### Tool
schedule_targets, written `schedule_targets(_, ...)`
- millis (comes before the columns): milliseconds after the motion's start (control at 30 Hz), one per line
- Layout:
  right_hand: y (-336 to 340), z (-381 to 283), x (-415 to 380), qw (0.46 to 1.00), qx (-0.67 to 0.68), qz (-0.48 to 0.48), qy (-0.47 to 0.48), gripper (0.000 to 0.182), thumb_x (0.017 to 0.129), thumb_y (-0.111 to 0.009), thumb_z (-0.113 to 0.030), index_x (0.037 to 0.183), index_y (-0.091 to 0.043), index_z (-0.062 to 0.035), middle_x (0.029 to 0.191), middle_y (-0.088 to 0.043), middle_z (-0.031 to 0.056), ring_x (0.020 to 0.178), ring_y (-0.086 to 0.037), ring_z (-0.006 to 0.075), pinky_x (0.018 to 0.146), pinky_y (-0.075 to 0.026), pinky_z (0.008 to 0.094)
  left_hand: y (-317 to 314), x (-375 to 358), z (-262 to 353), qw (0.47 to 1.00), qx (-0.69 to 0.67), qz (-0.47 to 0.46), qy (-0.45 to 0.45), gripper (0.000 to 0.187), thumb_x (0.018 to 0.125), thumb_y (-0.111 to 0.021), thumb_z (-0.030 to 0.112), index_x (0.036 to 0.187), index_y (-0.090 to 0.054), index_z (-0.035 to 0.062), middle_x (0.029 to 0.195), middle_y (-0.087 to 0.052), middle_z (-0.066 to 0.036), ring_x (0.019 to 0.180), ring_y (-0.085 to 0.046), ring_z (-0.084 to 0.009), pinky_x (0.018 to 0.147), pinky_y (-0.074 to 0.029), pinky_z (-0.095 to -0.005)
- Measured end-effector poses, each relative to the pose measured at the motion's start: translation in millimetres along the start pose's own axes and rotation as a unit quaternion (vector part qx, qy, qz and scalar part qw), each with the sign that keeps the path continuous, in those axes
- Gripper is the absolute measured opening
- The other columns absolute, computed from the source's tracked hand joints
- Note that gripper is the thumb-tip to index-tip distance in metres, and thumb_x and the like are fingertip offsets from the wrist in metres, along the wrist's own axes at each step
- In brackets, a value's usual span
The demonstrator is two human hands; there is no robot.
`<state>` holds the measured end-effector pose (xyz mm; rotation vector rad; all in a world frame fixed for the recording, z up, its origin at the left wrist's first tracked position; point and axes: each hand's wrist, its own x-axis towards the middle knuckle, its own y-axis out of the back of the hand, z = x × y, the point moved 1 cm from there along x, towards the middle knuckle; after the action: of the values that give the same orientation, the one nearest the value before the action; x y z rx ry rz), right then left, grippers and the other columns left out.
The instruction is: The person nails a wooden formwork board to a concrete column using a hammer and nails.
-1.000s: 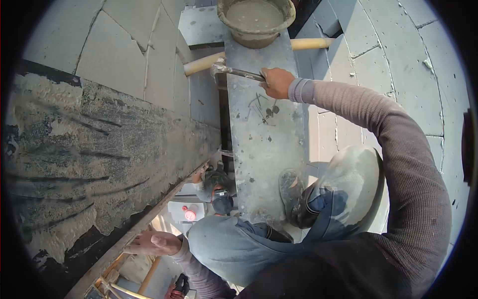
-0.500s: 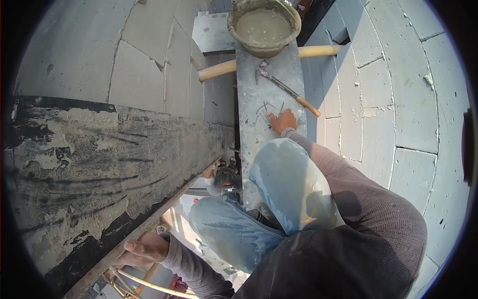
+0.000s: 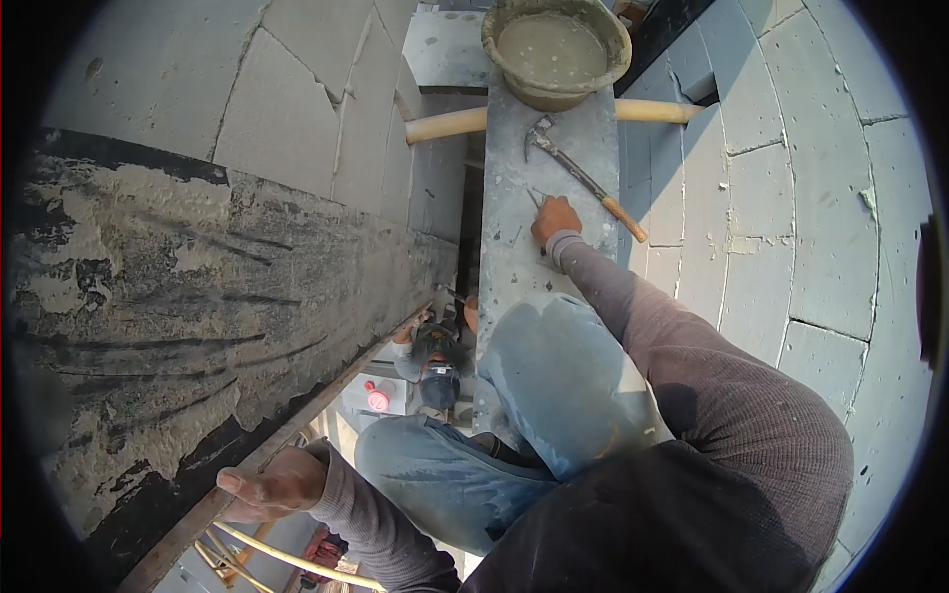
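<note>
My right hand (image 3: 558,219) is closed on the grey plank (image 3: 509,287), its fingers wrapped round several thin metal nails (image 3: 537,198) whose ends stick out past the knuckles. Just beyond it lies a claw hammer (image 3: 583,178) with a wooden handle, its head pointing away from me. At lower left, my left hand (image 3: 282,484) grips the bottom edge of a mortar-stained dark board (image 3: 178,306); the thumb shows, and the other fingers are partly hidden.
A tub of grey slurry (image 3: 554,54) stands at the plank's far end. A round pole (image 3: 450,125) crosses under the plank. Block walls (image 3: 756,198) rise on both sides. Below the gap, a person in a dark cap (image 3: 439,383) works near a pink round object (image 3: 378,398).
My right hand has closed and gathered up the nails that lay loose on the plank. The view has shifted slightly, showing more of the person below. My left hand stays at the board.
</note>
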<state>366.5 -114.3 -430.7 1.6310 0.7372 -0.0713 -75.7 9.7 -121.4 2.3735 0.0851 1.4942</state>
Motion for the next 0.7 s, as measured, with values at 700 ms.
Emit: schedule_targets(700,36.2,73.7,30.1,0.617,0.721,-0.315,0.028,0.007,0.097,-0.061,-0.006,0.103,-0.059,-0.0026,0.078,-0.059,0.0033,0.069,-0.058,0.0158,0.062,-0.052,0.0293,75.1,64.3,107.4,0.784,-0.544,0.152,0.257,0.081,0.091,-0.057,0.024,0.156,-0.018,-0.0032,0.159,-0.028,-0.026,0.147,-0.029,-0.0376,0.12,-0.023,-0.055)
